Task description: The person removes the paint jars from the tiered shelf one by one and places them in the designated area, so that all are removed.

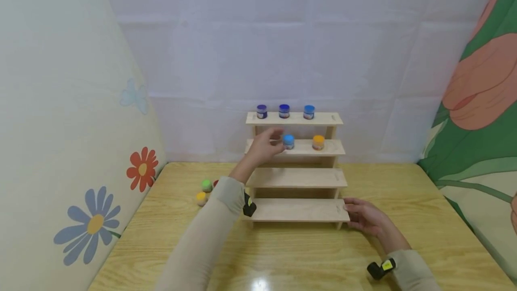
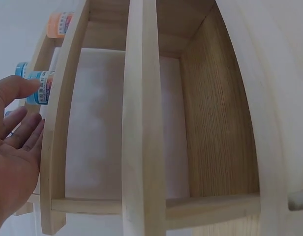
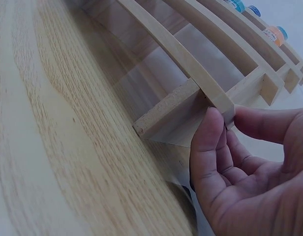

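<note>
A wooden step rack [image 1: 296, 210] with stepped shelves stands on the table. My left hand [image 1: 266, 146] reaches to its second shelf from the top, fingers loosely extended. In the left wrist view the thumb tip meets the side of a light-blue-lidded paint jar [image 2: 42, 87], and the other fingers spread below, not wrapped round it. An orange-lidded jar [image 1: 318, 143] stands to the right of the blue jar on that shelf. At the bottom shelf's right end, my right hand [image 1: 365, 217] pinches the board's corner between thumb and fingers, as the right wrist view shows.
On the top shelf stand a purple-lidded jar [image 1: 261, 112], a dark blue one [image 1: 284, 111] and a blue one [image 1: 308, 112]. Left of the rack, a green-lidded jar [image 1: 207, 186], a yellow-lidded jar [image 1: 201, 199] and a partly hidden red one [image 1: 216, 183] sit on the table [image 1: 153, 241].
</note>
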### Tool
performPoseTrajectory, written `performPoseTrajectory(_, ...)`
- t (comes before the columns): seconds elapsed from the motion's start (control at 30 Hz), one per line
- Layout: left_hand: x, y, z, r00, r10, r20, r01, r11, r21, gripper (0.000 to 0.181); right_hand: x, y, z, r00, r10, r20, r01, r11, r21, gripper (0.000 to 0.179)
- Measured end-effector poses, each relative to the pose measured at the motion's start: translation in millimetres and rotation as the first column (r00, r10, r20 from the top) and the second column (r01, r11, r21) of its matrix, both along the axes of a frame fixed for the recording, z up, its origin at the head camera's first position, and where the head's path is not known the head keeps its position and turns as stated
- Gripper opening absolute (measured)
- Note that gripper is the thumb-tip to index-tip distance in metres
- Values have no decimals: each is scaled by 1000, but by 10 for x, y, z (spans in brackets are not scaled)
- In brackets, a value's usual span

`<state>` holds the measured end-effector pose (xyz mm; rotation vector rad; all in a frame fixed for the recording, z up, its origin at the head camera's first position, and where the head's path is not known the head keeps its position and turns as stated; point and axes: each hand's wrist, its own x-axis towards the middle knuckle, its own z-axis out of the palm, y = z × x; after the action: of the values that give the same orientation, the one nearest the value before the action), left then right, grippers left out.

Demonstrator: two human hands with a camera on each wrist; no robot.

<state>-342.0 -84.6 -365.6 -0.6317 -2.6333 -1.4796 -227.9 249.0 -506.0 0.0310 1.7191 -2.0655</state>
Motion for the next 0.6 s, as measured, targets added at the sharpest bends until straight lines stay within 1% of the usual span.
performPoseTrajectory(0.17, -29, 40, 1, 1000, 6, 8, -6, 1000, -15, 59, -7, 5, -5, 1000, 7, -5, -7, 1000, -6, 33)
performPoseTrajectory(0.4, -57, 99, 16, 1000, 2, 25, -1, 999, -34, 56, -10, 8, 3, 1000, 15, -9, -16, 1000, -15, 24)
performPoseTrajectory(0.5, -68, 121, 15, 1000, 2, 25, -1, 999, -53, 53, -7, 8, 7, 1000, 17, -7, -17, 1000, -15, 23)
performPoseTrajectory(0.6, -64, 147, 21, 1000, 18, 21, -16, 997, -80, 48, -8, 14, 14, 1000, 19, -4, -19, 1000, -19, 22)
